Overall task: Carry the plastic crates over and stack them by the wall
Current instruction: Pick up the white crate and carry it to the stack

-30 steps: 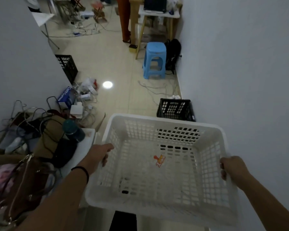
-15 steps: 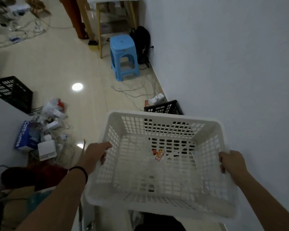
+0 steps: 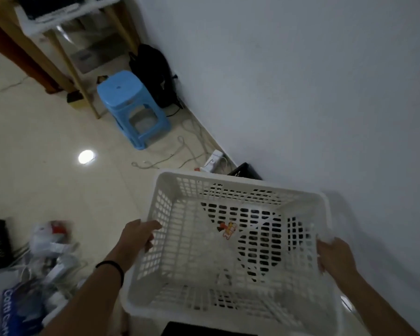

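White plastic crate [image 3: 228,241] hangs in the air between both hands, open side up, directly over the black crate [image 3: 246,169] that sits on the floor against the wall [image 3: 313,93]; dark mesh shows through its perforated bottom. The left hand [image 3: 137,235] curls over the rim of one short side, and the right hand [image 3: 335,254] wraps the rim of the opposite short side, though that corner is blurred, so the fingers' exact hold is hard to read. The crate's long axis runs from grip to grip, roughly square to the wall, and it tips slightly down toward the left-hand grip.

Judging from here, lowered with that tilt or off-centre, it could catch on the black crate's rim and sit crooked rather than nest. Beyond the far rim, a power strip [image 3: 212,161] and loose cables [image 3: 177,151] lie near enough to trip on.
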